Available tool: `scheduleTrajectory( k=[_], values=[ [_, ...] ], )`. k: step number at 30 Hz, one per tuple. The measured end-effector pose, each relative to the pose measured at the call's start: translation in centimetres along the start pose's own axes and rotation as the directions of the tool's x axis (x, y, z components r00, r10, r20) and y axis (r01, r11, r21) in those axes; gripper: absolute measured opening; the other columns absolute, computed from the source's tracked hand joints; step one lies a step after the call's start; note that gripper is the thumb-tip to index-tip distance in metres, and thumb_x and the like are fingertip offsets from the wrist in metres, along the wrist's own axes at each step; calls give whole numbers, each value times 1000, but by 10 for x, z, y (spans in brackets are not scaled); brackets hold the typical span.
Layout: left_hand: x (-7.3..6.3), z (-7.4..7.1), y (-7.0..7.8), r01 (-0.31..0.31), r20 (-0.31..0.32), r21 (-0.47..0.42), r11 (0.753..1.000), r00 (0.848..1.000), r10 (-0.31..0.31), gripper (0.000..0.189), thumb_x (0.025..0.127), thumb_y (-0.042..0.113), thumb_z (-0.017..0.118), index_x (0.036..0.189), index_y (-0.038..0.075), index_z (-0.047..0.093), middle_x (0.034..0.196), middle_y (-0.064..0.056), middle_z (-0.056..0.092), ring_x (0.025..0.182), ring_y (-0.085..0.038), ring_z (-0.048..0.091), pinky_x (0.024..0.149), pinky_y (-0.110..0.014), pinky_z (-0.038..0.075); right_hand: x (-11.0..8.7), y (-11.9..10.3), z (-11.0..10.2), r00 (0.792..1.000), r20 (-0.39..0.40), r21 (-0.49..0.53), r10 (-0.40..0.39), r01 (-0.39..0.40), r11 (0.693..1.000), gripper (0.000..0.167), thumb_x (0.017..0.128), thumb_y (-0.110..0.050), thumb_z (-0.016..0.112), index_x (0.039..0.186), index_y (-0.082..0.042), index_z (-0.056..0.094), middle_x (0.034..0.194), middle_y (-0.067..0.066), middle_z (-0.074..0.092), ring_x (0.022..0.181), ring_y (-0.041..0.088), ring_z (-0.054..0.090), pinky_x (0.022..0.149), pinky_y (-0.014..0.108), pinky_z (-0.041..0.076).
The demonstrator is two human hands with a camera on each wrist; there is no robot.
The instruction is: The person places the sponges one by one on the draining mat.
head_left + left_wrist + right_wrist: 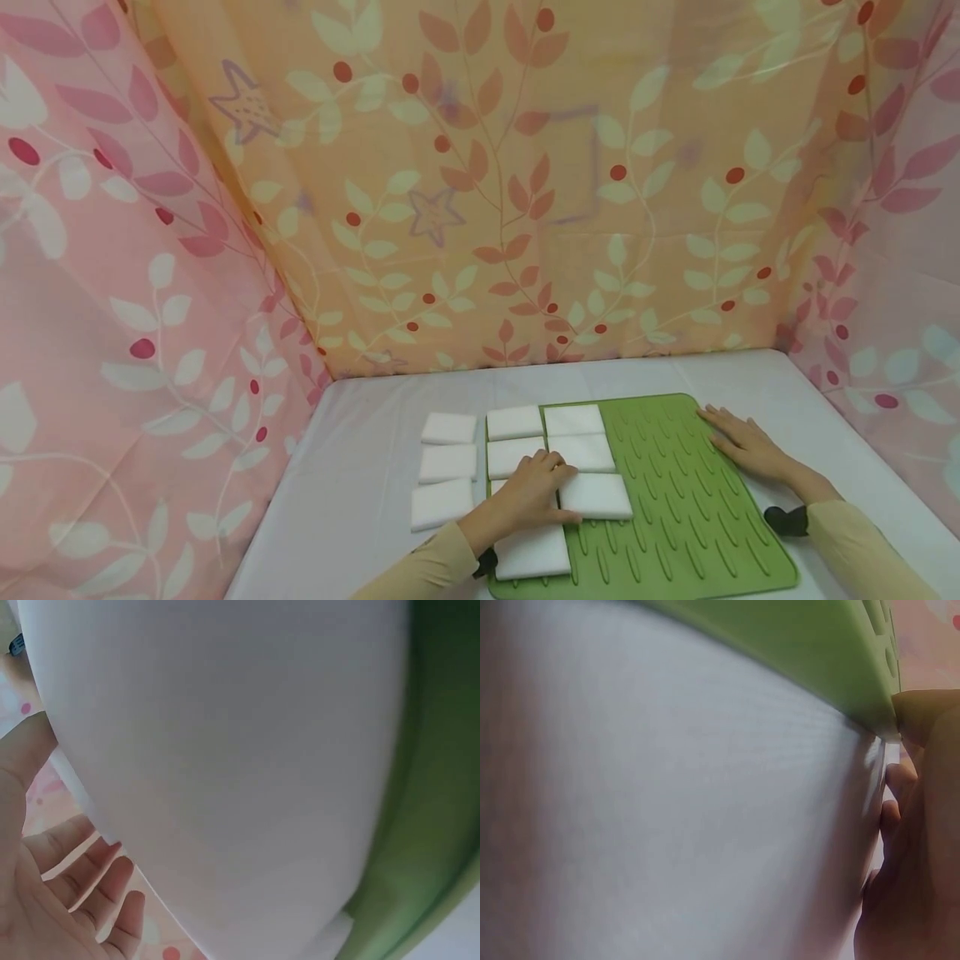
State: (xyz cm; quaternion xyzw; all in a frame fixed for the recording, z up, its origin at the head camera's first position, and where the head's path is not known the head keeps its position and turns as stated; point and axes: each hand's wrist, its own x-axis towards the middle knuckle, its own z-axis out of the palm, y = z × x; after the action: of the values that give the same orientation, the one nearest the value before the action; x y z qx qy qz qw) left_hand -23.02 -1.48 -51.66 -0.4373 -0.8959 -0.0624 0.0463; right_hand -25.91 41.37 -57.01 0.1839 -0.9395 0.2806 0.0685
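Note:
White foam sponge blocks lie in two columns on the left part of a green ridged mat (pixel 675 500). My left hand (pixel 525 492) reaches over the left column, its thumb and fingertips at the left end of one sponge block (pixel 597 497) in the right column. In the left wrist view the left thumb and fingers (pixel 97 889) are spread apart beside a large white surface. Another sponge block is partly hidden under this hand. My right hand (pixel 750 446) rests at the mat's right edge, fingers extended; the right wrist view shows its thumb (pixel 922 712) at the mat's side.
Three more sponge blocks, the middle one (pixel 447 463) among them, stand in a column on the white tablecloth (pixel 360 467) left of the mat. Flower-patterned curtains (pixel 480 167) enclose the table at the back and both sides. Dark bands (pixel 786 521) circle the wrists.

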Motion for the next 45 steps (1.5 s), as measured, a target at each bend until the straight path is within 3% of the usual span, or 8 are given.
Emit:
scheduleTrajectory(
  k=[14, 30, 37, 45],
  values=[
    [-1, -2, 0, 49, 33, -2, 999, 998, -49, 77, 73, 69, 58, 133, 21, 48, 114, 3, 48, 96, -12, 42, 77, -27, 37, 0, -2, -2, 1000, -1, 0, -4, 4, 1000, 50, 96, -21, 48, 141, -2, 36, 140, 34, 31, 127, 57, 22, 99, 71, 3],
    [-5, -6, -1, 23, 62, 13, 1000, 998, -24, 76, 72, 69, 60, 133, 24, 47, 110, 6, 46, 95, -8, 39, 77, -25, 35, -1, -3, -2, 1000, 4, 11, -3, 3, 1000, 50, 96, -22, 49, 141, -3, 36, 140, 34, 31, 128, 57, 21, 100, 70, 1],
    [-12, -9, -5, 49, 27, -36, 998, 998, -48, 71, 75, 69, 57, 131, 26, 50, 114, 6, 49, 99, -10, 43, 80, -29, 38, -1, -4, -2, 1000, 1, 11, -8, 7, 1000, 50, 96, -21, 49, 141, -2, 36, 140, 34, 31, 128, 57, 21, 99, 70, 1],
    [-27, -14, -21, 82, -27, -65, 995, 996, -84, 60, 81, 60, 57, 129, 24, 53, 115, 4, 51, 101, -14, 45, 82, -33, 40, -2, -3, -2, 1000, 6, 10, -5, 5, 1000, 51, 96, -21, 49, 141, -3, 35, 141, 34, 30, 129, 56, 20, 100, 69, 0]
  ],
)
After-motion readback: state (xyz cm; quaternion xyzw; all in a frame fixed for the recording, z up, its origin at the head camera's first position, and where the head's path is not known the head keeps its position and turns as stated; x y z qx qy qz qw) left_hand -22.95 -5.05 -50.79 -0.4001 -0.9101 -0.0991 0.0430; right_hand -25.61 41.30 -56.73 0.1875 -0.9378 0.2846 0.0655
